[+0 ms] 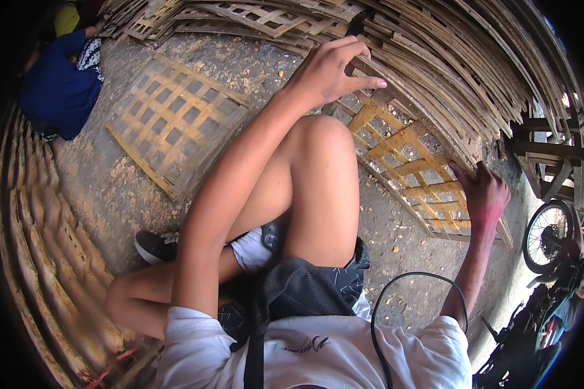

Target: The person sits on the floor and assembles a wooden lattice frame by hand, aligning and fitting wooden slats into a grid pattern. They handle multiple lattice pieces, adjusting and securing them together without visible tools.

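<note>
A woven bamboo lattice panel [405, 139] with a wooden frame stands tilted in front of me, right of my raised knee. My left hand [331, 71] is closed over the left end of its upper frame edge, thumb stretched along the near side. Farther right along that edge, my right hand [485, 194] grips the frame, fingers over the top and thumb toward the lattice. A small dark object [355, 24] shows just beyond my left fingers; its kind I cannot make out. Another lattice panel [175, 123] lies flat on the ground to the left.
Stacked bamboo lattice panels [448, 58] line the far side and far right. Long wavy slats [45, 259] run along the left. A person in dark blue [61, 84] crouches at far left. A motorbike wheel [548, 236] stands at right. A black cable [409, 275] loops beside my shirt.
</note>
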Demonstrator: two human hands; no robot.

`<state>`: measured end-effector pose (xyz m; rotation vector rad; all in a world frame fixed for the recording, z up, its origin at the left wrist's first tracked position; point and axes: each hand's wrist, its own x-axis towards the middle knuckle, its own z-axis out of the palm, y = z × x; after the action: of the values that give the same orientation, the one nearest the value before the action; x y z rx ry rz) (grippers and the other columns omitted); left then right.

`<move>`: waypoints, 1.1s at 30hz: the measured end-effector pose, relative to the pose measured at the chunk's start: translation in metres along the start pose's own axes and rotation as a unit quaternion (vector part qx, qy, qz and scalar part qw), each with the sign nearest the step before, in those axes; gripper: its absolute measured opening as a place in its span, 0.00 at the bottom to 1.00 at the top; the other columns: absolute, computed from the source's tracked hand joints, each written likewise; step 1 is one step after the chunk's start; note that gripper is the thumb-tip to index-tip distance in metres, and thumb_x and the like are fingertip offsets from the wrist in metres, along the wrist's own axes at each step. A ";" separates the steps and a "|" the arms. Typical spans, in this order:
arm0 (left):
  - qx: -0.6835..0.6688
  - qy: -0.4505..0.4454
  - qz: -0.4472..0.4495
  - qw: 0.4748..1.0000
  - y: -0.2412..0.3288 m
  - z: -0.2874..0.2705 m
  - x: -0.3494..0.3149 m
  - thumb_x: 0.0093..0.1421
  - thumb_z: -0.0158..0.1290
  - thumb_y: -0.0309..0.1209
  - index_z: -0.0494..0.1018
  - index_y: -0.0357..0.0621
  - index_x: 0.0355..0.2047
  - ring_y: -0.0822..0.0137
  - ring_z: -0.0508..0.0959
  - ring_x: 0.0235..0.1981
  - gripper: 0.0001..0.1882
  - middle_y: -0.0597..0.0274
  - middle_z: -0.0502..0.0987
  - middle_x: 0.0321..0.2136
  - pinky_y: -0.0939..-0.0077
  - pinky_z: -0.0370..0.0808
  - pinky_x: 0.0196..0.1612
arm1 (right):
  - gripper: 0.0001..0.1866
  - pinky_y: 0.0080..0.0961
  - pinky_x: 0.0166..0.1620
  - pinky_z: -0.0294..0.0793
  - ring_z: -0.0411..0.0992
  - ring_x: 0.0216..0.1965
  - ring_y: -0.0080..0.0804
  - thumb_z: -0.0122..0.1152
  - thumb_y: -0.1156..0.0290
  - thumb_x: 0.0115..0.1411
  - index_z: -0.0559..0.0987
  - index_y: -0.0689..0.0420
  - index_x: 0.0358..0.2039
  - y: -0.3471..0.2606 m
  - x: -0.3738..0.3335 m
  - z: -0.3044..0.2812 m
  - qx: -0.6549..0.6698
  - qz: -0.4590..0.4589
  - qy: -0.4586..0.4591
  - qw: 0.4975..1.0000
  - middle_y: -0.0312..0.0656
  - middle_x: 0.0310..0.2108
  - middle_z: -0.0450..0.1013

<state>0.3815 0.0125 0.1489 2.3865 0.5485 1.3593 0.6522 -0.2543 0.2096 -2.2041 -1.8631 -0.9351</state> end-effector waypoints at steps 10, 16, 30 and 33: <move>-0.245 0.092 -0.168 0.950 -0.022 -0.008 -0.014 0.59 0.69 0.42 0.81 0.37 0.37 0.78 0.79 0.30 0.19 0.61 0.85 0.29 0.80 0.75 0.37 | 0.23 0.34 0.23 0.67 0.71 0.18 0.37 0.73 0.48 0.57 0.74 0.52 0.23 0.026 0.032 0.002 0.048 -0.003 0.100 0.994 0.37 0.18 0.72; -0.099 0.126 -0.227 0.961 -0.038 -0.015 -0.037 0.65 0.63 0.43 0.79 0.34 0.39 0.81 0.78 0.30 0.20 0.60 0.84 0.30 0.83 0.73 0.35 | 0.16 0.36 0.25 0.70 0.74 0.20 0.41 0.54 0.58 0.74 0.80 0.55 0.35 0.012 0.053 0.056 0.141 -0.023 0.051 0.988 0.44 0.21 0.75; -0.134 0.140 -0.312 0.930 -0.030 0.000 -0.080 0.70 0.55 0.51 0.76 0.38 0.41 0.73 0.79 0.30 0.24 0.61 0.79 0.29 0.75 0.74 0.35 | 0.18 0.37 0.35 0.71 0.77 0.30 0.42 0.56 0.53 0.70 0.81 0.52 0.30 0.033 0.003 0.049 0.003 0.117 0.053 0.992 0.42 0.26 0.77; -0.139 0.155 -0.269 0.940 -0.023 -0.006 -0.070 0.70 0.54 0.51 0.75 0.37 0.42 0.72 0.79 0.30 0.25 0.60 0.79 0.30 0.75 0.74 0.36 | 0.23 0.38 0.25 0.67 0.73 0.20 0.41 0.58 0.52 0.69 0.75 0.51 0.19 0.045 0.002 0.047 0.025 0.074 0.148 0.986 0.40 0.17 0.73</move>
<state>0.3397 -0.0004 0.0896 1.6380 0.9404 1.4372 0.7115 -0.2417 0.1865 -2.0121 -1.5529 -1.1032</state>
